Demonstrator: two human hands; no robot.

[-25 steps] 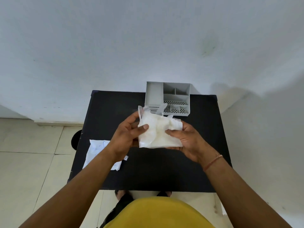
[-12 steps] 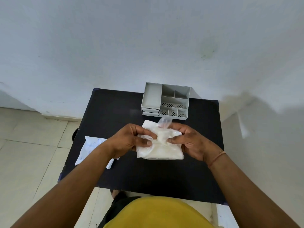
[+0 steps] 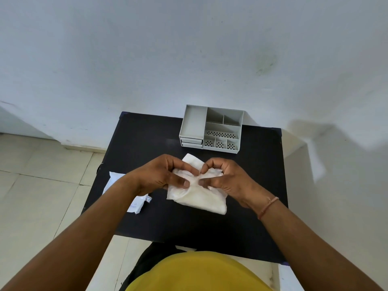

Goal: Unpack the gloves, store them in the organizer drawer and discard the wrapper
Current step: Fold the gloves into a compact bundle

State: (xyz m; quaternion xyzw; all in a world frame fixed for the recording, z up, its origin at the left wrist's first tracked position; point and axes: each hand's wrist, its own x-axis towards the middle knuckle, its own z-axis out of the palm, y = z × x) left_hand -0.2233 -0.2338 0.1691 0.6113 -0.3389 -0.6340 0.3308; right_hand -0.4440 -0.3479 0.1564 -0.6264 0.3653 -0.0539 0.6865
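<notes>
Gloves (image 3: 199, 198), a soft white bundle, lie on the black table (image 3: 210, 232) toward its middle, on the person's side of the organizer (image 3: 212, 129) and apart from it. Both hands press down on the far half of the bundle. The left hand (image 3: 159, 175) comes in from the left edge of the gloves, its fingers (image 3: 185, 168) curled over the top and its thumb tip pinching the material near the bundle's centre. The right hand (image 3: 228, 179) mirrors it from the other edge, fingers arched and closed on the same crease, thumb tip just beside the left thumb, almost touching it. Between the two pinches the material is gathered into folds, while the near part of the gloves lies flatter on the table. One corner of the bundle sticks out beyond the knuckles, pointing toward the organizer. The organizer is a grey box standing at the far edge of the table, near the wall (image 3: 189, 59); it has open compartments on top, some with perforated floors, and two shallow drawers at its left front, both closed as far as can be seen. Left of the gloves, partly under the left forearm and hanging over the table's left edge, lies a flat white wrapper (image 3: 136, 203) with faint print. A thin band (image 3: 268, 206) circles the right wrist. Pale floor tiles (image 3: 42, 185) show to the left of the table.
</notes>
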